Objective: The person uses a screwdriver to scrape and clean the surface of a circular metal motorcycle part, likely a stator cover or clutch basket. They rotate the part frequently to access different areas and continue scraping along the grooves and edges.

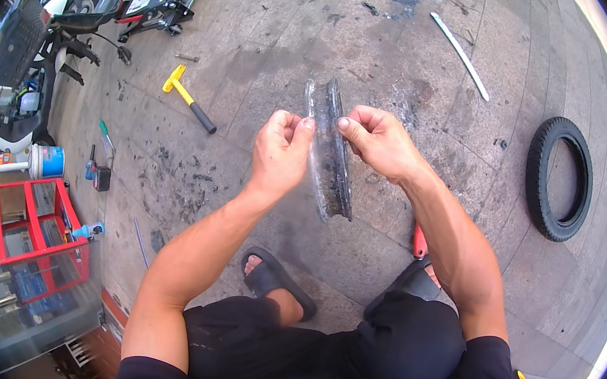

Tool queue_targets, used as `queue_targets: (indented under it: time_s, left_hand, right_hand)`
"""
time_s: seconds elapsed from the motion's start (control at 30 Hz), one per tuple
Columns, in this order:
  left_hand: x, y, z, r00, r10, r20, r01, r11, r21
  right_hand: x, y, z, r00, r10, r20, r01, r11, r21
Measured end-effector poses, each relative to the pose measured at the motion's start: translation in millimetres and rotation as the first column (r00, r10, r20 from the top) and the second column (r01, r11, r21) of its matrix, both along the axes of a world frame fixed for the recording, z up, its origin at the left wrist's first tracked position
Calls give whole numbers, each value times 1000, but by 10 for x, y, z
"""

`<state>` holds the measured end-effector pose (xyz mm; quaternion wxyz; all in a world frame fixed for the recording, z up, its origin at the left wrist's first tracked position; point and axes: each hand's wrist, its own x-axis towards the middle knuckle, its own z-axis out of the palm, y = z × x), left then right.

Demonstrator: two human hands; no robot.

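A grey, dirt-streaked metal wheel rim (333, 169) hangs upright in front of me, seen almost edge-on with its channel toward me. My left hand (280, 153) pinches its left flange near the top, thumb lying along the edge. On the opposite flange, my right hand (381, 143) grips with the thumb pressed on the edge and fingers curled. Part of the rim looks slightly blurred. Below it are my feet in black slides (278, 283). A black tyre (538, 180), off any wheel, lies on the paving to the right.
Left of the rim lie a yellow hammer (191, 98), a green-handled screwdriver (106, 133) and a cordless drill (99, 176). A red frame (15, 253) stands beyond them. Farther off are a floor jack (165, 7) and a white strip (462, 59). A red-handled tool (419, 241) rests by my right foot.
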<state>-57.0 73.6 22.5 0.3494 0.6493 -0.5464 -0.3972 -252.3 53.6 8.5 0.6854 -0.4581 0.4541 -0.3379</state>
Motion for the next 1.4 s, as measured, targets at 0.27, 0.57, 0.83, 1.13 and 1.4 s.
queue_targets:
  time_s: [0.27,0.57,0.83,1.13,1.4]
  left_hand:
    - [46,-52,-82,997,43,-69,-46,998,-38]
    - [-114,-26,52,999,45,25,-42,994,-96]
    - [-264,-46,84,998,32,61,-19,982,-190]
    - [-352,-40,70,997,-32,65,42,986,-161]
    - [-238,-118,19,996,28,88,-13,986,-165]
  right_hand:
    - [-75,99,-274,983,-90,-160,78,994,-78]
    - [1,49,251,918,-144,-368,67,974,-215]
    - [-90,36,324,854,-189,-484,17,941,-337]
    - [-280,222,-115,991,-122,-53,120,992,-46]
    - [-338,309,-346,935,-213,-283,126,947,-297]
